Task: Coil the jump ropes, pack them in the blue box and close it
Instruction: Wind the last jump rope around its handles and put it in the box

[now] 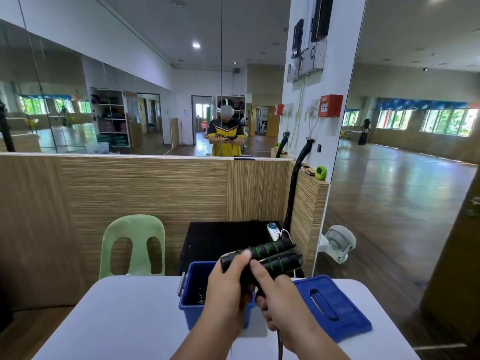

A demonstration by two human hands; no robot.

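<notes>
A pale green moulded plastic chair [132, 245] stands far left, behind the smooth white counter [117, 320]. On it sits the open blue box [193, 289], hard plastic with straight walls. Just above it your left hand [228, 289] wraps round two jump rope handles [272, 255] — black foam cylinders ringed with green, held side by side. Your right hand [280, 302] curls round the thin black cord [280, 344], forefinger along the lower handle. Clamp the handles together and wind the cord in even, snug loops — slack would likely tangle. A flat, slotted blue lid [335, 305] lies on the right.
</notes>
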